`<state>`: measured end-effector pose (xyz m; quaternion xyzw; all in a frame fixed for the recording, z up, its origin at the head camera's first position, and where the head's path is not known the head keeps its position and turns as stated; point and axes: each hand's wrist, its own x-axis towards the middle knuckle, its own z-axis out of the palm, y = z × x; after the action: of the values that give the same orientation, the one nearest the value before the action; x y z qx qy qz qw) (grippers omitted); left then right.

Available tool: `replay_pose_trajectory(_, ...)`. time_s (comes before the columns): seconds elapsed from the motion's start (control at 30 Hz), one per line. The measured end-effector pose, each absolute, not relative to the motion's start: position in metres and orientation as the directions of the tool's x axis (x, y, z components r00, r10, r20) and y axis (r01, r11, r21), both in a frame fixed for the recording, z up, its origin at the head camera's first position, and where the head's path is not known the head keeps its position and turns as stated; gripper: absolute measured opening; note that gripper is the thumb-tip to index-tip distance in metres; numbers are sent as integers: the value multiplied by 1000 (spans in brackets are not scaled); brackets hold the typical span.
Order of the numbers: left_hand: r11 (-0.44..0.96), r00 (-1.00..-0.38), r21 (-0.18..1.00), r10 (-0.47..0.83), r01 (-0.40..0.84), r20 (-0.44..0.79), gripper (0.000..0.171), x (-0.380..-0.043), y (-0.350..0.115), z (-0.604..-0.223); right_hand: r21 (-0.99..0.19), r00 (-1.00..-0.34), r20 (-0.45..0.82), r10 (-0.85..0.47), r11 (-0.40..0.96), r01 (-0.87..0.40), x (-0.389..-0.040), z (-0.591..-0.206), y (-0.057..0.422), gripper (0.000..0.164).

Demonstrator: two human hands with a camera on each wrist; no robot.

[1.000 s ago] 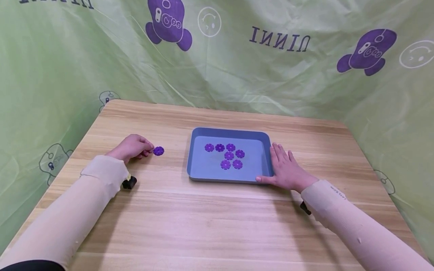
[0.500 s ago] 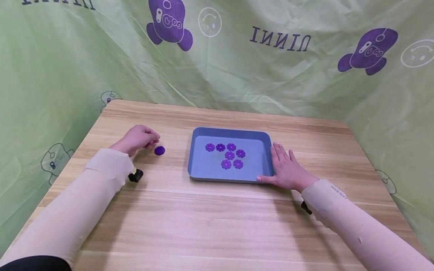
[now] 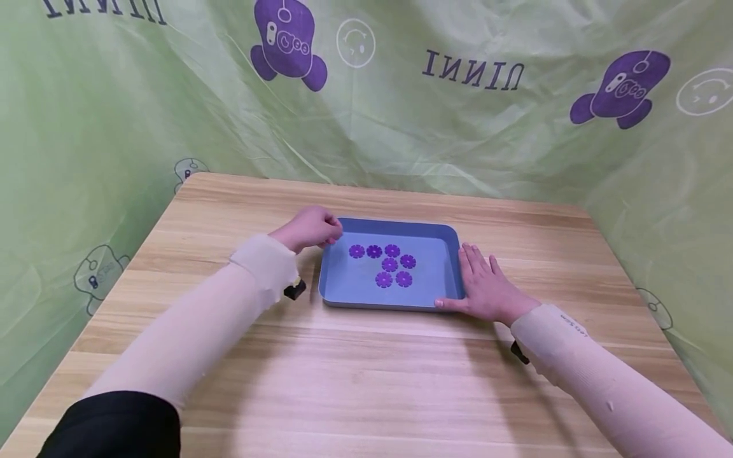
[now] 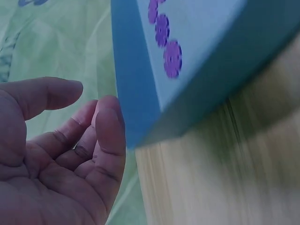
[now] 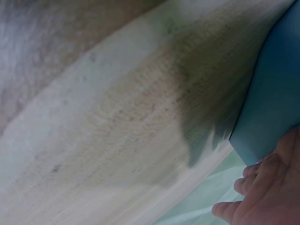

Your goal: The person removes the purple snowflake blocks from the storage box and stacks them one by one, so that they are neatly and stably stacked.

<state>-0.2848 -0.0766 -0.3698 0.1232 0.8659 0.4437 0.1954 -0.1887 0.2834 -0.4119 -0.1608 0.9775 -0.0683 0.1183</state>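
A blue tray (image 3: 350, 291) lies mid-table with several purple notched discs (image 3: 390, 264) flat in it. My left hand (image 3: 312, 229) hovers at the tray's far left corner, fingers loosely curled. In the left wrist view that hand (image 4: 61, 154) holds nothing, and thumb and fingers stand apart beside the tray's wall (image 4: 131, 70), with discs (image 4: 172, 58) just beyond. My right hand (image 3: 487, 289) lies flat on the table, fingers straight, against the tray's right side. The right wrist view shows its fingers (image 5: 267, 197) next to the tray's corner (image 5: 276, 108).
The wooden table (image 3: 366, 381) is bordered at the back and both sides by a green printed cloth (image 3: 401, 127). My left forearm (image 3: 229, 299) crosses the table's left part and hides what lies under it.
My left hand left the single purple disc on the table and swung right to the tray's far left corner. That disc is now out of sight behind my forearm. The right hand stayed put.
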Motion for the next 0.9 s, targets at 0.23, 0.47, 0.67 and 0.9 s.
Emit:
replay_pose_trajectory(0.23,678,-849,731,429,78,-308,20,-289,-45,-379,-173,-920,-216,-327,940,-293,-190,-411,281,125)
replay_pose_trajectory(0.47,757,-851,649,389,78,-352,18,-286,-37,-385,-178,-918,-212,-335,937,-300,-190,-408,278,124)
replay_pose_trajectory(0.67,819,-849,551,401,163,-345,23,-286,-33,-388,-187,-922,-205,-330,937,-294,-188,-407,280,124)
replay_pose_trajectory(0.9,864,-840,377,454,334,-297,38,-287,-26,-395,-187,-922,-205,-328,938,-292,-186,-411,282,124)
